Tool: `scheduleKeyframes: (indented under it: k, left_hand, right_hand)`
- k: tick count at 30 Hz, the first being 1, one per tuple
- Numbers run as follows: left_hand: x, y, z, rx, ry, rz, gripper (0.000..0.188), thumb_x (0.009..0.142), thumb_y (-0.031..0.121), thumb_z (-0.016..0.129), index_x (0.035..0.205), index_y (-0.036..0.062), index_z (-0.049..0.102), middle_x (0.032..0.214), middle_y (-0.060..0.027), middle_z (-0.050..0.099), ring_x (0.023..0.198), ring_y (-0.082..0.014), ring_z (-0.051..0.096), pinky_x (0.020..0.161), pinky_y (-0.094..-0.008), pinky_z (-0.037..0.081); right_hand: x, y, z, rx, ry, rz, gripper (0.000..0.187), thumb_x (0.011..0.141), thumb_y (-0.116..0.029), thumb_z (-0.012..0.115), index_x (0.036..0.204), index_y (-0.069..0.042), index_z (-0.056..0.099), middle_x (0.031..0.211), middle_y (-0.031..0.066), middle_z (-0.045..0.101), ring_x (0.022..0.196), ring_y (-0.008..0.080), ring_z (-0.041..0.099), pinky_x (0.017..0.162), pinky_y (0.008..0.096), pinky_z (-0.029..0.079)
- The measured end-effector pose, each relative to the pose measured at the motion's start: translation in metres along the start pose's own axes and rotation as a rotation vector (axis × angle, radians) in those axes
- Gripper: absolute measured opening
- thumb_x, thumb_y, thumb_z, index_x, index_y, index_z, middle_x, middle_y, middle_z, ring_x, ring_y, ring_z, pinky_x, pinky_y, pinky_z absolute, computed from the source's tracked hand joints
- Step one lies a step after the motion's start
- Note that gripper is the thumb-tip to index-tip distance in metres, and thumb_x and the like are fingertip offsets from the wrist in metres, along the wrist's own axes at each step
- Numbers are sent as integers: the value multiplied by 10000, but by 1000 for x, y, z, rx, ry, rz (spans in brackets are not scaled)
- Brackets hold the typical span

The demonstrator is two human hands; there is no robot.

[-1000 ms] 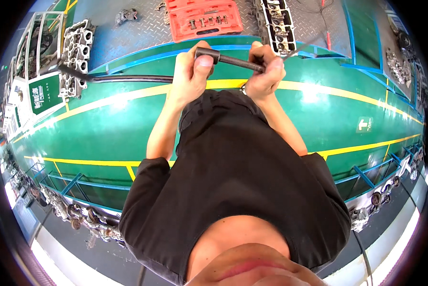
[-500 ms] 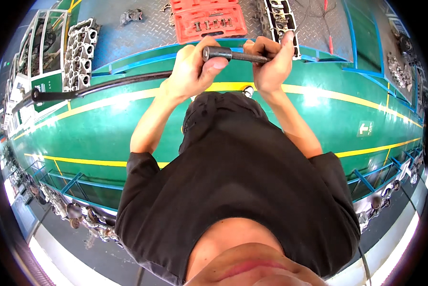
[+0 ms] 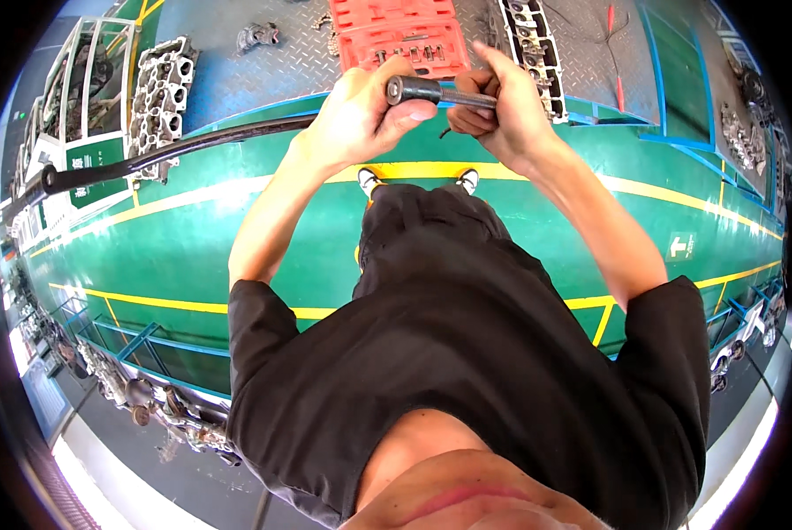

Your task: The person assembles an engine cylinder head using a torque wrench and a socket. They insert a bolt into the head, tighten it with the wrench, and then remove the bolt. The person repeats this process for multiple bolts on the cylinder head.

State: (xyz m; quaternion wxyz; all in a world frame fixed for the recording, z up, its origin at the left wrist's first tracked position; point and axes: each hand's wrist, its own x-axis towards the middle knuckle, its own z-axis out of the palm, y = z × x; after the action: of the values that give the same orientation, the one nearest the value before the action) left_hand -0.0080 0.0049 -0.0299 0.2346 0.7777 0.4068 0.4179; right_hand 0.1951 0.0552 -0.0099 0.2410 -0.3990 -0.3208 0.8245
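Observation:
My left hand [image 3: 347, 115] is closed around a black clamp-like tool, which looks like a valve spring compressor [image 3: 202, 139]. Its long arm runs out to the left, to a joint near the picture's edge. A dark cylindrical sleeve [image 3: 414, 91] sticks out past my left thumb, and a threaded rod [image 3: 467, 98] extends from it to the right. My right hand [image 3: 521, 110] has its lower fingers curled at the rod's far end, with one digit pointing up. A small dark tip shows below those fingers; what it belongs to is unclear.
Beyond my hands, a red case [image 3: 396, 26] holding small metal fittings lies on a steel-plate bench [image 3: 308, 49]. Cylinder heads stand at its right [image 3: 537, 57] and left [image 3: 162, 97]. A metal part [image 3: 258, 36] and a red-tipped cable [image 3: 619, 88] lie there too. Blue rails [image 3: 237, 115] edge the bench.
The right forearm has swung outward, and the right fingers have shifted around the rod's end. My left hand and the tool sit slightly further right; both shoes now show below.

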Motion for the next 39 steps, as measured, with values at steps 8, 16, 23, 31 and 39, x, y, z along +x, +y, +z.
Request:
scheduleKeyframes:
  k: [8,16,23,31,39]
  left_hand:
    - [12,19,-49,337,-199,237,503,881,480,700,1015,3,614,671,-132,580,528,-353,541,490,-403,425]
    - [27,33,-78,294,-679,269,531,807,532,731,860,33,558,558,-103,521,524,-361,579,461,-437,429]
    - [10,-1,-23,154,-403,-257,316,904,281,712,958,6,566,632,-194,566,601,-406,595,530,-445,441]
    - [-32,-28,62,-106,73,-557,352,1060,296,468,888,0,550,632,31,453,581,-63,394,509,-265,326]
    - [-24,-8,92,-280,192,-605,389,1032,336,549,960,-43,600,571,-55,439,535,-111,355,485,-303,343]
  right_hand:
    - [0,-9,26,104,-72,278,506,978,-285,455,527,-151,268,466,-19,214,444,143,241,491,298,229]
    - [9,26,25,185,-307,783,435,919,-260,415,511,-153,308,451,1,213,418,153,224,514,331,284]
    - [24,30,-31,433,-309,855,433,997,-478,418,875,-78,528,562,-43,332,493,119,305,603,302,337]
    - [-47,70,-54,405,76,-74,463,966,-82,440,1382,11,260,1087,285,637,812,350,707,638,367,558]
    - [-79,78,-56,154,176,-381,668,943,-55,653,1465,7,241,1136,267,636,923,318,704,732,354,582]
